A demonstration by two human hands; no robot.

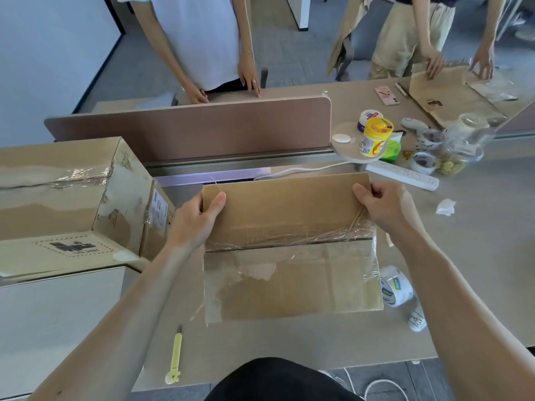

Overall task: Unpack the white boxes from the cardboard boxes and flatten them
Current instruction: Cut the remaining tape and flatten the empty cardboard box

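Across our grey tabletop [477, 256], one taped cardboard box [58, 198] sits unopened at the left edge; mid-tabletop lies a flattened carton [289, 279], our left hand [194, 221] and right hand [388, 209] gripping its far corners with curled fingers. More unpacking remains, we judge.

Taped cardboard box [72, 198] blocks left; tape roll [396, 287] crowds right.
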